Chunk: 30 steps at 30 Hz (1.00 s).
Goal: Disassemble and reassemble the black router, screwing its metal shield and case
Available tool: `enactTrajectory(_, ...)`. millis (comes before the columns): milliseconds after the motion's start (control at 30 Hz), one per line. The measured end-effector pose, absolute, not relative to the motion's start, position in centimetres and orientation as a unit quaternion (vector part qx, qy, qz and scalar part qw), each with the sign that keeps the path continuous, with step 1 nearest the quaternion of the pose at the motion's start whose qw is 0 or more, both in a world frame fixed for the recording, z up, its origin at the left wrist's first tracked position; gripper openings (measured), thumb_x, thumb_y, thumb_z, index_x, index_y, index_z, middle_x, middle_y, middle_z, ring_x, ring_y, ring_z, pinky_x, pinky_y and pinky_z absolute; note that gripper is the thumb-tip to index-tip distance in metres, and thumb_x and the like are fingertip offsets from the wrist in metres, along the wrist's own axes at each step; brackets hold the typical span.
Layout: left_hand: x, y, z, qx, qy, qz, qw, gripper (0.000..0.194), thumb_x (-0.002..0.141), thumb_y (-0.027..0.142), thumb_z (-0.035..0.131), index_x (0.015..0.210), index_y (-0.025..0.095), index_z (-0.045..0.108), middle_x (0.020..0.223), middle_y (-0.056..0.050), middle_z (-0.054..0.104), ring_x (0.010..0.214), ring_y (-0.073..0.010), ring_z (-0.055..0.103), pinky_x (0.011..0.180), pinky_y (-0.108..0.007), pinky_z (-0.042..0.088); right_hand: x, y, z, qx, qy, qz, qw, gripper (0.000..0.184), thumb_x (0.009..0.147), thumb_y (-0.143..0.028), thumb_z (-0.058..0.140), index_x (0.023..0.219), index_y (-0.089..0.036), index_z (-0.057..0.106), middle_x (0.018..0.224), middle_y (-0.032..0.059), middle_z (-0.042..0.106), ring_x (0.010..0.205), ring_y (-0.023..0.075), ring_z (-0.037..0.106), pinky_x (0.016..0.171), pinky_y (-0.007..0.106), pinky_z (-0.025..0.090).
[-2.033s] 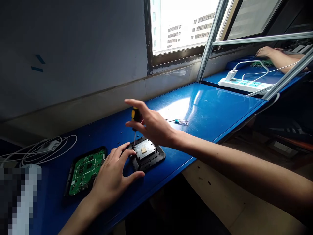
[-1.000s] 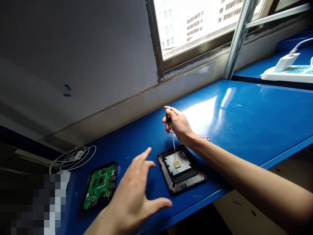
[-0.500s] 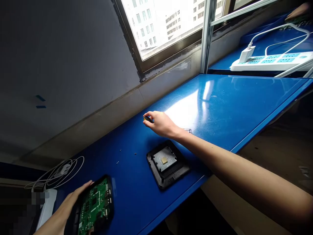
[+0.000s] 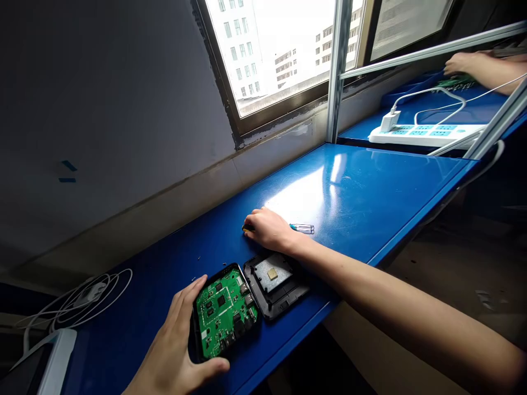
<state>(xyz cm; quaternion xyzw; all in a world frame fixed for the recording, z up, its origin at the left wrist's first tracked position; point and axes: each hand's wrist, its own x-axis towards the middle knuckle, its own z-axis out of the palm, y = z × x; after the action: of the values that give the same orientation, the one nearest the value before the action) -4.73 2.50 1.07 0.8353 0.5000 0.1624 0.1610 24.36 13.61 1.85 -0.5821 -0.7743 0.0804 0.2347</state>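
Note:
My left hand (image 4: 173, 334) is around the left side of an open black plastic case (image 4: 199, 351), fingers at the upper edge and thumb at the lower. A green circuit board (image 4: 222, 307) with ports along its right side sits inside it. Just right of it, the black cover (image 4: 284, 304) lies on the table, carrying a metal plate (image 4: 274, 270) with a tan square pad. My right hand (image 4: 267, 227), low over the table beyond the cover, is closed on a small black-and-yellow object (image 4: 248, 227), mostly hidden by the fingers. Beside that wrist lies a screwdriver (image 4: 302, 228) with a clear handle.
Small screws (image 4: 199, 258) lie on the blue table (image 4: 349, 219). A white coiled cable (image 4: 94, 296) is at the left. Beyond a metal frame (image 4: 335, 82) are a white power strip (image 4: 424, 135) and another person's hand (image 4: 461, 63). A wall and window border the table.
My left hand has brought the case with the circuit board rightward, beside the cover. My right hand has lowered toward the table with the black-and-yellow object. The view has shifted slightly.

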Motion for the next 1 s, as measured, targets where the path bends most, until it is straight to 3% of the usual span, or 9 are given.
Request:
enactTrajectory(100,-5.0,2.6,0.4,0.847,0.475,0.166,0.171,0.119,0.063,0.052,0.089,0.158,0.038,0.018,0.161,-0.012,0.034,0.144,-0.0449,0.038,0.112,-0.062,0.044,24.4,13.6,1.8,-0.581,-0.777,0.061,0.234,0.023,0.091,-0.032,0.067,0.105,-0.016,0.077,0.105,0.0133,0.075,0.100,0.0284,0.066,0.085,0.034,0.051)
enactTrajectory(233,-5.5,2.6,0.3,0.848,0.480,0.147,0.169,0.118,0.065,0.051,0.089,0.159,0.036,0.018,0.162,-0.013,0.033,0.146,-0.0446,0.035,0.114,-0.063,0.042,24.2,13.5,1.8,-0.576,-0.774,0.036,0.259,0.032,0.095,-0.036,0.062,0.114,-0.012,0.074,0.107,0.0144,0.074,0.105,0.0300,0.062,0.091,0.038,0.050)
enactTrajectory(400,-5.6,2.8,0.5,0.854,0.471,0.137,0.177,0.109,0.074,0.047,0.084,0.159,0.033,0.017,0.160,-0.015,0.034,0.147,-0.0424,0.034,0.116,-0.062,0.040,23.6,13.3,1.7,-0.548,-0.784,0.015,0.291,0.028,0.098,-0.036,0.060,0.107,-0.014,0.075,0.104,0.0113,0.075,0.100,0.0259,0.062,0.093,0.038,0.050)
enactTrajectory(567,-5.4,2.9,0.7,0.854,0.465,0.139,0.187,0.107,0.074,0.044,0.083,0.158,0.032,0.019,0.159,-0.015,0.034,0.148,-0.0424,0.033,0.118,-0.064,0.036,23.6,11.8,3.0,-0.469,-0.786,-0.040,0.400,0.020,0.098,-0.030,0.061,0.102,-0.017,0.074,0.103,0.0111,0.075,0.096,0.0250,0.060,0.089,0.041,0.051)
enactTrajectory(633,-5.3,2.9,0.9,0.855,0.462,0.137,0.193,0.105,0.073,0.044,0.083,0.157,0.030,0.021,0.159,-0.014,0.035,0.147,-0.0409,0.034,0.118,-0.063,0.036,23.6,10.3,4.0,-0.441,-0.804,-0.020,0.398,0.020,0.098,-0.033,0.060,0.103,-0.018,0.073,0.102,0.0099,0.075,0.094,0.0241,0.061,0.087,0.040,0.051)
enactTrajectory(700,-5.2,2.8,1.1,0.855,0.459,0.139,0.198,0.104,0.072,0.045,0.083,0.156,0.028,0.024,0.159,-0.014,0.036,0.147,-0.0395,0.034,0.119,-0.061,0.036,23.4,8.3,5.1,-0.391,-0.863,0.044,0.318,0.027,0.096,-0.040,0.064,0.110,-0.019,0.072,0.102,0.0092,0.074,0.098,0.0237,0.063,0.087,0.038,0.052)
enactTrajectory(767,-5.0,2.9,1.2,0.853,0.460,0.140,0.203,0.105,0.070,0.047,0.083,0.155,0.025,0.026,0.158,-0.015,0.038,0.148,-0.0389,0.033,0.120,-0.059,0.036,23.0,6.4,6.0,-0.340,-0.920,0.082,0.178,0.061,0.081,-0.060,0.074,0.126,-0.019,0.067,0.108,0.0110,0.072,0.103,0.0278,0.061,0.086,0.040,0.054)
enactTrajectory(833,-4.9,2.9,1.3,0.849,0.463,0.139,0.212,0.106,0.069,0.048,0.084,0.155,0.024,0.027,0.157,-0.015,0.039,0.148,-0.0389,0.032,0.120,-0.059,0.036,22.7,4.9,6.6,-0.345,-0.931,0.074,0.096,0.087,0.062,-0.069,0.084,0.130,-0.019,0.065,0.121,0.0150,0.066,0.108,0.0322,0.060,0.084,0.043,0.055)
enactTrajectory(1000,-4.8,3.0,1.4,0.841,0.465,0.158,0.228,0.108,0.066,0.050,0.086,0.154,0.024,0.031,0.155,-0.015,0.043,0.147,-0.0401,0.035,0.117,-0.059,0.041,21.9,3.9,7.3,-0.355,-0.934,0.034,-0.022,0.070,0.066,-0.052,0.086,0.123,-0.016,0.068,0.127,0.0178,0.058,0.110,0.0335,0.057,0.083,0.043,0.056)
